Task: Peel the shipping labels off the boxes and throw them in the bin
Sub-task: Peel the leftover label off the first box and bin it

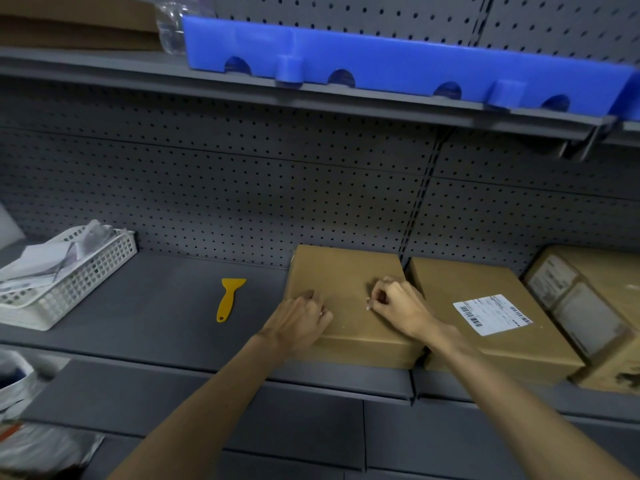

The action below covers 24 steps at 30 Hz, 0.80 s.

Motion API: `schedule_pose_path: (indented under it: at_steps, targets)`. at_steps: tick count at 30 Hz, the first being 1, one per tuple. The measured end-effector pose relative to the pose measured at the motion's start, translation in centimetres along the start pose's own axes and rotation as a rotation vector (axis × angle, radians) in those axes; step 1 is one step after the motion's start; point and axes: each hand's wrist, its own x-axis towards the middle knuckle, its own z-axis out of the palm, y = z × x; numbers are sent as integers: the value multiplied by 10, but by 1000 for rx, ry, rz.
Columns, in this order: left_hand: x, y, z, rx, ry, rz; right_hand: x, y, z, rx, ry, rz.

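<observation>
**Left box nearly bare, next label untouched**

Both forearms run up from the bottom of the frame to the box [346, 306] at centre. My left hand [301, 318] lies curled on its near left corner, fingers bent and pressing down, holding nothing that I can see; I judge it is only steadying the carton. My right hand [394, 303] is on the box top, thumb and fingers pinched together on a small white scrap [368, 304] at the fingertips. That scrap looks like the last bit of a label, though it is too small to be sure. No other white paper shows on this box's top, so I take its label to be almost wholly off.

Just right of it, touching or nearly so, sits a second box [491, 317] with a whole label [491, 314] flat on its top, barcodes showing, no corner lifted. Further right, at the frame's edge, a third box [588, 313] carries pale panels that may be labels too; they are too blurred to tell.

Left of centre a yellow scraper [228, 299] lies loose on the shelf [156, 306], well apart from both hands. At far left a white basket [69, 282] holds a heap of papers; it may be the bin, but I cannot say so for certain.

By my reckoning one box is close to finished, the scrap has not yet been dropped, and at least one full label is left to peel.
</observation>
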Motion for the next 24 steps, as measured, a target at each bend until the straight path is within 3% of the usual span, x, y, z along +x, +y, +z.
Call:
schedule_pose_path:
  at_steps: [3, 8, 12, 17, 21, 24]
  targets:
    - [0, 0, -1, -7, -1, 8, -1, -3, 1, 2, -45, -33]
    - [-1, 2, -2, -6, -7, 5, 2, 12, -5, -27, 30, 68]
    - [0, 1, -2, -17, -5, 3, -4, -3, 2, -15, -50, -58]
    - [-1, 1, -1, -25, -4, 7, 2, 13, -3, -34, 54, 88]
    - [0, 1, -1, -15, 5, 18, -1, 3, 3, 12, -33, -15]
    - [0, 0, 0, -16, 5, 14, 1, 9, 0, -13, 17, 18]
